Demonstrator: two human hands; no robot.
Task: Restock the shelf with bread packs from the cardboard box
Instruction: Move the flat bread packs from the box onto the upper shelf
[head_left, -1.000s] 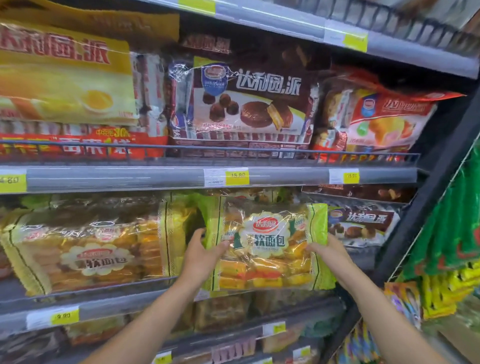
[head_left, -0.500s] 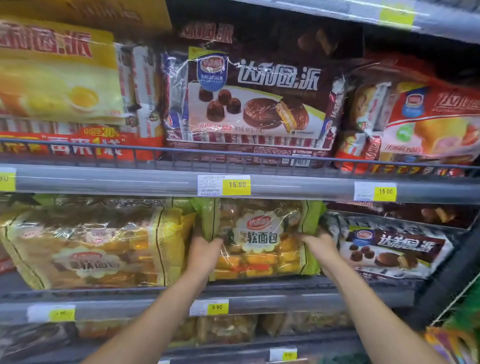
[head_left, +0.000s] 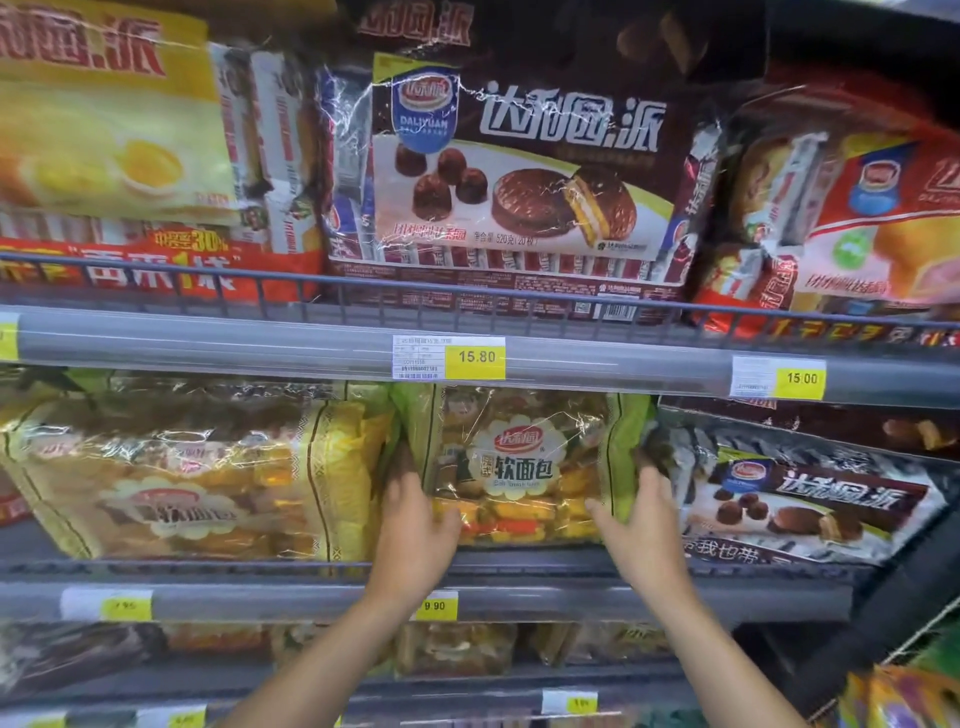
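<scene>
A green-edged clear bread pack (head_left: 519, 462) with a white flower label stands on the middle shelf (head_left: 571, 561), tucked under the shelf rail above. My left hand (head_left: 415, 525) grips its left lower side. At the pack's right lower side my right hand (head_left: 641, 514) holds it, fingers wrapped round the green edge. A larger yellow-edged bread pack (head_left: 182, 483) lies just to its left. The cardboard box is out of view.
A dark chocolate pie pack (head_left: 810, 499) sits right of the bread. On the upper shelf are a chocolate pie box (head_left: 519, 166), a yellow pack (head_left: 104, 114) and a red pack (head_left: 857, 208). Price tags (head_left: 475, 357) line the rails. More packs (head_left: 457, 647) fill the lower shelf.
Both hands have pushed the green-edged bread pack from in front of the shelf into the middle shelf, between the yellow-edged pack and the chocolate pack. The view moved closer.
</scene>
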